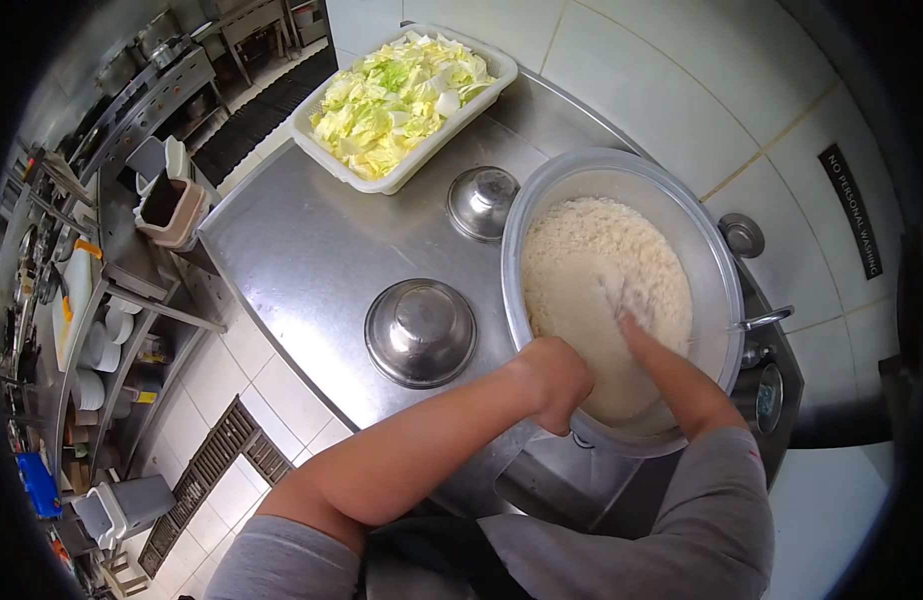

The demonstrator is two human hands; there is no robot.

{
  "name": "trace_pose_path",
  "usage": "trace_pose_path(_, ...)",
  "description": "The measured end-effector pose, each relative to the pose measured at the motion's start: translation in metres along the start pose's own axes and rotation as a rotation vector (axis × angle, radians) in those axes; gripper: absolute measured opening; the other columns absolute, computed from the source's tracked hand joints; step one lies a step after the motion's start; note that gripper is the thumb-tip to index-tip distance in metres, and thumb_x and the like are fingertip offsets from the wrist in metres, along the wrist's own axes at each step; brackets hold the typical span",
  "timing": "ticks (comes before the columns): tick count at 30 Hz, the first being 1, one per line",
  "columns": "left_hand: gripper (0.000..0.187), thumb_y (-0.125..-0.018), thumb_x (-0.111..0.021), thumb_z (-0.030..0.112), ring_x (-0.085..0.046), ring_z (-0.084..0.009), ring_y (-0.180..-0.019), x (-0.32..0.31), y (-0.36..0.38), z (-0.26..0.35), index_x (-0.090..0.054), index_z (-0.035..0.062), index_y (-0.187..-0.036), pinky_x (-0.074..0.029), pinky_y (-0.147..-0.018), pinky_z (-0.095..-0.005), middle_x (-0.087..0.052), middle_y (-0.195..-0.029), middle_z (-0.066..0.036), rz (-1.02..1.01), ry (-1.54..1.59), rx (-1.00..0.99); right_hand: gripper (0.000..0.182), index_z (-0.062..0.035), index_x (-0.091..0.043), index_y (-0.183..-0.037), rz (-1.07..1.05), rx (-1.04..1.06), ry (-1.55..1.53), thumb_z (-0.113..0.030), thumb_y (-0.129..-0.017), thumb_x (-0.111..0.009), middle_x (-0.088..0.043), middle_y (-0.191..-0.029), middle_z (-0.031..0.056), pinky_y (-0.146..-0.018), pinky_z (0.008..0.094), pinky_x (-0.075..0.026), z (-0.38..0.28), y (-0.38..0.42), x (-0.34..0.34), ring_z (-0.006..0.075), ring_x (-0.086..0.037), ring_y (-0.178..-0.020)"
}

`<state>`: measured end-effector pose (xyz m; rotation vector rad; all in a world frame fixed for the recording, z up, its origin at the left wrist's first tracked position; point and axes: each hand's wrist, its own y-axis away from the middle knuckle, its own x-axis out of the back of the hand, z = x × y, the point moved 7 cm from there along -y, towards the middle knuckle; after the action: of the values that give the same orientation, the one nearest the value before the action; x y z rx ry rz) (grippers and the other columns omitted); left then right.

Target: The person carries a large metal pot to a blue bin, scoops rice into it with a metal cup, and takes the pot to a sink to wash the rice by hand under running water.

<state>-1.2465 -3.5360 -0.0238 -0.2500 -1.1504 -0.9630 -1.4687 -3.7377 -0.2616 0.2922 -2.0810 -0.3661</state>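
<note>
A large metal pot [717, 262] holds white rice in cloudy water [602, 225]. My left hand [556, 382] is closed round the pot's near left rim. Inside the pot, my right hand [627, 300] is in the rice and water; its fingers are partly sunk and blurred, so what they hold is hidden. Left of the pot, two upturned metal bowls, a larger one [421, 332] and a smaller one [483, 203], rest on the steel counter [292, 235].
At the back of the counter stands a white plastic basket [402, 172] of chopped cabbage [402, 100]. A tap handle [767, 318] juts out right of the pot. Shelves with plates [100, 345] and bins [172, 210] are on the left. The tiled wall is behind.
</note>
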Motion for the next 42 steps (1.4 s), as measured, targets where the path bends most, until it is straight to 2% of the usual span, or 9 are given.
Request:
trace_pose_path(6,0.026,-0.064,-0.070,0.031,-0.067,-0.0304,-0.082,0.002,0.002,0.000,-0.072,0.0098,-0.080,-0.054,-0.071,-0.0417,-0.069,-0.081,-0.011,-0.045,0.017,0.024,0.063,-0.0038,-0.040,-0.138,-0.406,0.129,0.559,-0.047,-0.093,-0.043,-0.041,-0.141,0.0198,-0.108,0.0460,-0.029,-0.052,0.075,-0.091,0.0353,-0.038,-0.131)
trace_pose_path(12,0.024,-0.064,-0.068,0.028,-0.067,-0.0299,-0.081,0.001,0.002,0.000,-0.072,0.0103,-0.080,-0.053,-0.072,-0.0408,-0.069,-0.081,-0.010,-0.036,0.008,0.026,0.065,-0.0071,-0.035,-0.142,0.019,-0.101,0.281,-0.044,-0.091,-0.044,-0.033,-0.147,0.0209,-0.109,0.0479,-0.027,-0.071,-0.050,-0.014,0.0368,-0.032,-0.135)
trace_pose_path(16,0.028,-0.064,-0.068,0.029,-0.067,-0.0287,-0.084,-0.005,-0.002,-0.002,-0.073,0.0121,-0.085,-0.053,-0.073,-0.0400,-0.069,-0.084,-0.009,-0.067,0.001,0.018,0.060,-0.0041,-0.035,-0.141,-0.017,-0.007,0.478,-0.042,-0.094,-0.040,-0.037,-0.144,0.0198,-0.108,0.0491,-0.028,-0.046,-0.013,0.014,0.0339,-0.036,-0.133)
trace_pose_path(24,0.030,-0.065,-0.067,0.030,-0.067,-0.0262,-0.086,-0.005,-0.003,-0.001,-0.073,0.0158,-0.091,-0.053,-0.074,-0.0389,-0.070,-0.089,-0.006,-0.094,0.017,0.001,0.060,-0.0025,-0.042,-0.136,-0.497,0.077,0.644,-0.043,-0.092,-0.040,-0.042,-0.141,0.0210,-0.110,0.0504,-0.023,-0.049,0.063,-0.079,0.0367,-0.039,-0.130)
trace_pose_path(29,0.025,-0.064,-0.068,0.031,-0.067,-0.0278,-0.083,0.000,0.000,-0.002,-0.073,0.0127,-0.081,-0.053,-0.071,-0.0399,-0.070,-0.083,-0.008,-0.128,0.001,0.060,0.056,-0.0029,-0.051,-0.128,-0.260,-0.113,0.640,-0.042,-0.090,-0.042,-0.049,-0.134,0.0202,-0.108,0.0491,-0.028,-0.087,-0.051,-0.013,0.0370,-0.046,-0.124)
trace_pose_path(32,0.025,-0.064,-0.068,0.031,-0.067,-0.0288,-0.080,-0.004,-0.004,-0.002,-0.073,0.0114,-0.078,-0.053,-0.070,-0.0405,-0.069,-0.081,-0.009,-0.120,-0.002,0.052,0.053,0.0011,-0.057,-0.121,0.344,-0.118,0.534,-0.039,-0.089,-0.046,-0.053,-0.130,0.0222,-0.104,0.0453,-0.036,-0.049,-0.062,0.059,0.0351,-0.049,-0.123)
trace_pose_path(36,0.026,-0.063,-0.069,0.032,-0.067,-0.0294,-0.079,-0.002,-0.002,-0.002,-0.072,0.0111,-0.077,-0.053,-0.070,-0.0407,-0.069,-0.080,-0.009,-0.103,-0.004,0.056,0.056,-0.0043,-0.060,-0.119,0.041,-0.235,0.838,-0.048,-0.092,-0.040,-0.048,-0.136,0.0170,-0.104,0.0444,-0.037,-0.045,-0.005,0.117,0.0342,-0.046,-0.126)
trace_pose_path(38,0.026,-0.063,-0.069,0.032,-0.067,-0.0294,-0.080,-0.001,-0.001,-0.001,-0.072,0.0110,-0.078,-0.053,-0.070,-0.0412,-0.069,-0.079,-0.009,-0.092,-0.004,0.045,0.053,-0.0070,-0.060,-0.121,-0.267,-0.128,0.991,-0.047,-0.092,-0.040,-0.051,-0.134,0.0144,-0.103,0.0426,-0.039,0.055,-0.058,0.092,0.0328,-0.047,-0.125)
trace_pose_path(42,0.031,-0.064,-0.069,0.033,-0.066,-0.0291,-0.085,-0.003,-0.001,-0.001,-0.071,0.0118,-0.087,-0.053,-0.073,-0.0415,-0.069,-0.083,-0.008,-0.046,-0.010,0.010,0.050,-0.0071,-0.055,-0.126,-0.686,-0.427,0.674,-0.043,-0.092,-0.045,-0.050,-0.134,0.0156,-0.101,0.0440,-0.038,0.030,0.059,0.086,0.0329,-0.049,-0.122)
